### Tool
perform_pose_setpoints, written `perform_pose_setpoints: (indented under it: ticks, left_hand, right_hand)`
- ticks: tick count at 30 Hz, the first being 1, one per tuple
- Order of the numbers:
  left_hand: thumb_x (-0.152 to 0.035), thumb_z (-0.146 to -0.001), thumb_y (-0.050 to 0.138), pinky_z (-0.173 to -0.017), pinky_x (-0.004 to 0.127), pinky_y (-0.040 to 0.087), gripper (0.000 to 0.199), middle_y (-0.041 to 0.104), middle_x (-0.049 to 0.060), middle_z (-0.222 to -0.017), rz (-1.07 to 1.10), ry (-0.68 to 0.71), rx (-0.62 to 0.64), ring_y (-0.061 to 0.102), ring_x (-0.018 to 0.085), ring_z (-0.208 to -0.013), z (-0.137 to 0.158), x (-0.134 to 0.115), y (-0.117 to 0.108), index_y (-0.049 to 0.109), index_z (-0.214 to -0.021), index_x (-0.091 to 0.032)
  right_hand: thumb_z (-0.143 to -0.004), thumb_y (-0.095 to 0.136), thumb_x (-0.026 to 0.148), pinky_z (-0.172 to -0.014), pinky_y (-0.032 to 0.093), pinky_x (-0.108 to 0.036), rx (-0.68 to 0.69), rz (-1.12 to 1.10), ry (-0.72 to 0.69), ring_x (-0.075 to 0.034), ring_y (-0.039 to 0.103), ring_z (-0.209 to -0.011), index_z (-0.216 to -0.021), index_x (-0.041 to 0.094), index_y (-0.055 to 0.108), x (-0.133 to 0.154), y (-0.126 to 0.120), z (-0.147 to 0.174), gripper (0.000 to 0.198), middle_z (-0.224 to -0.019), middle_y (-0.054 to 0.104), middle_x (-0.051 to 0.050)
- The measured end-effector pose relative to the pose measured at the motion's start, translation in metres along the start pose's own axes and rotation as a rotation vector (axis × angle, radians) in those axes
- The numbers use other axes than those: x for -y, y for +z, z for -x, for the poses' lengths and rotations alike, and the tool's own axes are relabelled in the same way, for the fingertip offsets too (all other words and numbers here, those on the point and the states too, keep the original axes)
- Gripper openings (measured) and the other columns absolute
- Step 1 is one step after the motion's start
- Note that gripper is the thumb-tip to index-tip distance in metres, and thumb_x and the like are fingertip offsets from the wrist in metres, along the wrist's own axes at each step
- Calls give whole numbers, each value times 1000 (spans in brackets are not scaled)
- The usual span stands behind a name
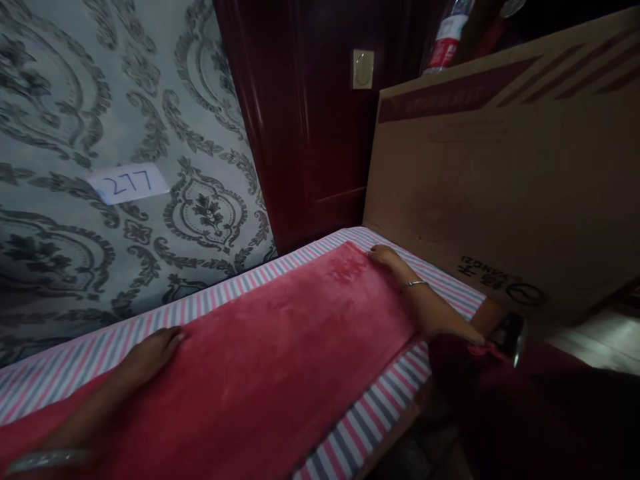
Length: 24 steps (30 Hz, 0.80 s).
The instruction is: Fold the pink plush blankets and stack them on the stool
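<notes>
A long red plush cloth [280, 327] lies fairly flat over a striped cover [360, 427] of pink, grey and white. My left hand [157, 350] rests at the cloth's far edge, its fingers drawn together on the fabric. At the right end, my right hand [390, 261] has its fingers closed at the cloth's corner. Small darker creases and brushed patches mark the pile near that hand. The undersides of both hands are hidden.
A large cardboard box [500, 173] stands along the right side, with a plastic bottle [445, 43] behind its top edge. Patterned wallpaper [205, 207], bearing a paper label [129, 183] reading 277, and a dark red wooden panel [310, 133] border the far side.
</notes>
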State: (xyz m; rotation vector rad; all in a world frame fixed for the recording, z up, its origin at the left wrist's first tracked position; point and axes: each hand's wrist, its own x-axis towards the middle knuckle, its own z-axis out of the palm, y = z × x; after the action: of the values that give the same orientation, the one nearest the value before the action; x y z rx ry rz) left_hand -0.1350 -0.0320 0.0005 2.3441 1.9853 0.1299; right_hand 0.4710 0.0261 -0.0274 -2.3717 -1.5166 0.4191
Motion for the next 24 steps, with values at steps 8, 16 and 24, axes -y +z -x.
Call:
perform_pose_setpoints:
  ticks: [8, 16, 24]
  left_hand:
    - [-42, -98, 31, -84, 34, 49, 38, 76, 12, -95, 15, -66, 45, 70, 27, -92, -15, -6, 11, 60, -89, -19]
    - [-48, -103, 9, -85, 41, 50, 64, 68, 20, -118, -314, -201, -36, 67, 34, -104, -41, -48, -42, 59, -114, -9]
    - [-38, -103, 17, -87, 38, 49, 57, 72, 19, -111, -229, -133, 67, 68, 30, -103, -97, -31, 8, 63, -113, -6]
  right_hand:
    - [-92, 66, 41, -76, 50, -25, -45, -79, -21, -25, 71, -102, -115, 13, 72, 34, 32, -29, 36, -117, 74, -16]
    - [-87, 67, 37, -78, 49, -30, -424, -187, -121, -26, 66, -97, -107, 20, 68, 16, 1, -60, 26, -107, 74, -11]
    - [-93, 65, 39, -89, 48, -31, -280, -93, -61, -27, 65, -113, -117, 21, 69, 32, 37, -97, 30, -122, 72, -13]
